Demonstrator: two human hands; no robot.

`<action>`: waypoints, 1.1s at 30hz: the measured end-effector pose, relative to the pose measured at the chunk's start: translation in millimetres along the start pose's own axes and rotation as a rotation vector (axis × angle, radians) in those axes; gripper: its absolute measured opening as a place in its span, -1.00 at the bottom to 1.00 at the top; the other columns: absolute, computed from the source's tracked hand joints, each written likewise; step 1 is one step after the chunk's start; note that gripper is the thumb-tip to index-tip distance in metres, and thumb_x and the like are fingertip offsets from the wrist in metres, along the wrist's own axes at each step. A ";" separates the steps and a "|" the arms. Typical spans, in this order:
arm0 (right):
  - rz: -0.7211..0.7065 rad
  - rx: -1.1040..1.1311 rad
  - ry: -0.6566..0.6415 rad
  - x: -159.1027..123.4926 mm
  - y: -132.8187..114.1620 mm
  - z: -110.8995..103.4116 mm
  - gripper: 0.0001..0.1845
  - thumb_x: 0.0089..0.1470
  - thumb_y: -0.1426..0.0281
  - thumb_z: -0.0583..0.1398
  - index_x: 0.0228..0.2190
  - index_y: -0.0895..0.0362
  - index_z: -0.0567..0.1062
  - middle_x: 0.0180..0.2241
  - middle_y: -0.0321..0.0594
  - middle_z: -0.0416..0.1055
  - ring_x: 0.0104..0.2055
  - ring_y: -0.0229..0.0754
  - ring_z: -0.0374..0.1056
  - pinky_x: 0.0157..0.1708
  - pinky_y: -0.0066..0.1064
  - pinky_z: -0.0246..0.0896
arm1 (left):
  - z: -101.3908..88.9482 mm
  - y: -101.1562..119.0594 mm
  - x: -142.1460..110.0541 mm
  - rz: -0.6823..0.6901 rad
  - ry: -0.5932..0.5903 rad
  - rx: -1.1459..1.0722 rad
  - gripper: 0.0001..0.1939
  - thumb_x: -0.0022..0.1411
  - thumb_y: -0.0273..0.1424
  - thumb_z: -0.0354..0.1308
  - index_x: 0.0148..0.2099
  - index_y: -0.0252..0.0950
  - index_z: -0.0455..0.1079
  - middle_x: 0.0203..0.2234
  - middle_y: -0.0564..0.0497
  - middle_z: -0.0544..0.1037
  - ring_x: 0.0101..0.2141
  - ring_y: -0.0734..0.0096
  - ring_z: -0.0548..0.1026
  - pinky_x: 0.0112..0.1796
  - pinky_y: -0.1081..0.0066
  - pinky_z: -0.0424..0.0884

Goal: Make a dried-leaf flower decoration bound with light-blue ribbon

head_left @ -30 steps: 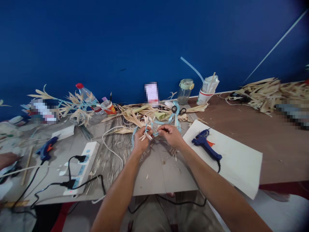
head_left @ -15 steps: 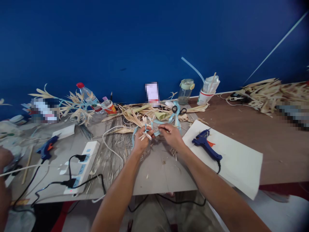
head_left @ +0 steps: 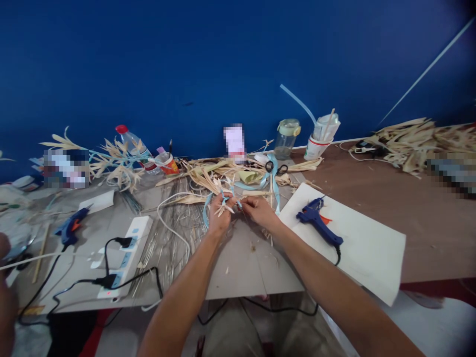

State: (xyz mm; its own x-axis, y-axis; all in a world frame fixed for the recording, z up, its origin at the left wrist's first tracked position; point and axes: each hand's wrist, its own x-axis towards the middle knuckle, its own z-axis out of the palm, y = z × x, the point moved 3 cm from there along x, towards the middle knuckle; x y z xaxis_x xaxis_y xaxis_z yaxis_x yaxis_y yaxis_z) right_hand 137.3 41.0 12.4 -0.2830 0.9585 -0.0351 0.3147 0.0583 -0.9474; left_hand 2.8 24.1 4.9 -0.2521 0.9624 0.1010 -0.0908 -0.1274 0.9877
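Observation:
My left hand [head_left: 218, 218] is closed around a small sprig of dried pale leaves [head_left: 224, 207] bound with light blue ribbon [head_left: 207, 208]. My right hand [head_left: 261, 210] is right beside it, fingers pinched on the ribbon end at the sprig. Both hands hover just above a grey board [head_left: 238, 263] at the table's middle. A loop of the same blue ribbon [head_left: 272, 173] trails behind the hands into a heap of dried leaf strips [head_left: 211, 176].
A blue glue gun [head_left: 316, 220] lies on a white sheet [head_left: 357, 248] to the right. A second glue gun [head_left: 70, 227] and a power strip [head_left: 124, 255] with plugged cables lie left. Scissors [head_left: 275, 168], jar [head_left: 286, 139], cup [head_left: 320, 136] and bottle [head_left: 130, 144] stand behind. Another person's hand [head_left: 7, 292] shows far left.
My right hand has moved left, closer to my left hand, tightening its pinch at the sprig. The other person's hand at far left has shifted down along the edge.

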 end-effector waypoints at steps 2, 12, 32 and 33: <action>0.021 -0.001 -0.011 -0.3 0.5 1.1 -0.77 -0.06 0.34 0.07 -0.65 0.14 0.39 -0.69 -0.38 0.23 -0.60 -0.34 0.10 -0.55 -0.47 -0.02 | 2.1 1.7 -1.3 -0.008 -0.023 -0.022 -0.81 0.01 -0.31 0.26 -0.33 -0.27 0.37 -0.51 0.08 0.50 -0.47 0.51 0.42 -0.39 0.47 0.29; 0.113 0.143 -0.133 -3.4 8.5 10.5 -0.75 -0.01 0.31 0.10 -0.62 0.14 0.42 -0.68 -0.35 0.29 -0.63 -0.33 0.13 -0.58 -0.48 -0.02 | 5.7 14.4 -1.0 -0.078 -0.085 -0.083 -0.74 0.01 -0.25 0.24 -0.31 -0.26 0.29 -0.57 0.09 0.50 -0.68 0.53 0.36 -0.63 0.47 0.28; 0.147 0.692 0.098 -4.2 -3.2 -12.0 -0.71 -0.18 0.33 0.29 -0.34 0.12 0.40 -0.51 -0.39 0.38 -0.61 -0.38 0.26 -0.60 -0.49 0.10 | -0.7 15.3 1.1 0.047 -0.039 0.124 -0.85 0.08 -0.29 0.16 -0.37 -0.27 0.32 -0.61 0.08 0.46 -0.59 0.52 0.30 -0.50 0.47 0.20; 0.115 0.729 0.098 -5.1 -6.6 -14.9 -0.69 -0.20 0.32 0.30 -0.34 0.12 0.41 -0.47 -0.37 0.40 -0.60 -0.39 0.25 -0.59 -0.49 0.10 | 0.3 15.1 0.7 0.032 -0.043 0.098 -0.84 0.07 -0.29 0.17 -0.37 -0.27 0.31 -0.62 0.09 0.46 -0.59 0.53 0.30 -0.51 0.47 0.20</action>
State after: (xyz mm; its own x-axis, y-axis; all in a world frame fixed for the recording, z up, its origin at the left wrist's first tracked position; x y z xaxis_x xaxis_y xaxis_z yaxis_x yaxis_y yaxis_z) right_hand 150.2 40.0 23.5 -0.1912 0.9699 -0.1507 -0.3528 -0.2112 -0.9115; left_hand 1.5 23.0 19.9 -0.2116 0.9679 0.1355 0.0119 -0.1361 0.9906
